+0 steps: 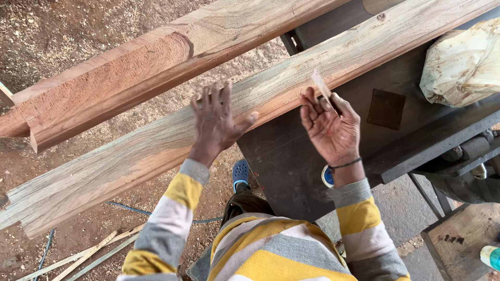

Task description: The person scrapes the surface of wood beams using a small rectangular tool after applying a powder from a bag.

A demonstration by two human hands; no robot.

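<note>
Daylight is even and fairly bright, with no hard sun patches. My left hand throws only a faint, soft shadow on the long pale grey-brown timber beam beneath it. The dark metal counter reads dull, without glare. The crumpled whitish plastic bag is the brightest area, near washed out. My right hand is slightly motion-blurred at the fingertips. Focus is otherwise sharp; the beams bow mildly toward the frame edges.
</note>
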